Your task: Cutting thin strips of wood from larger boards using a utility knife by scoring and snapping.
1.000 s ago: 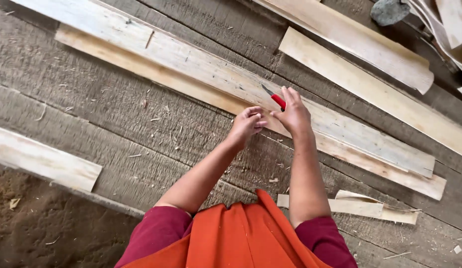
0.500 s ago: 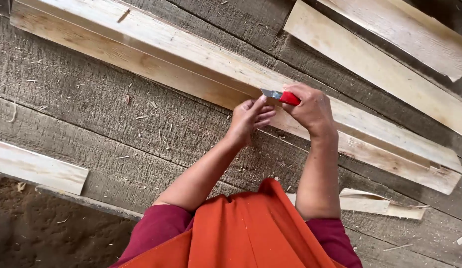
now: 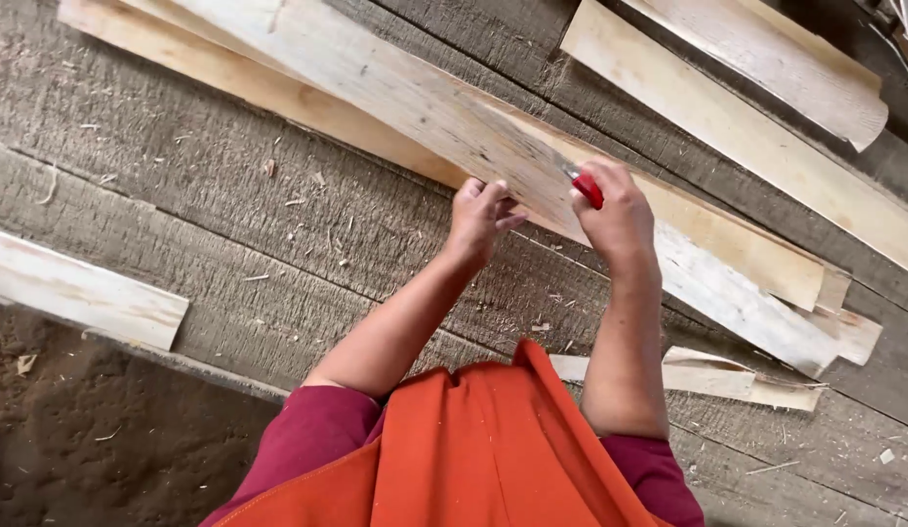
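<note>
Knife (image 3: 587,187): red-handled, clenched in right hand (image 3: 618,210).
Plank (image 3: 405,102): edge pinched by left hand (image 3: 478,217).
Risk: slipped blade, left fingers judged near.

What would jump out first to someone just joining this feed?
The red-handled tool in the right hand, pressed to the long pale plank at centre frame. The left hand grips the same plank's near edge beside it. Below, the orange cloth fills the bottom of the view, and more pale boards lie on the grey plank floor at upper right.
</note>
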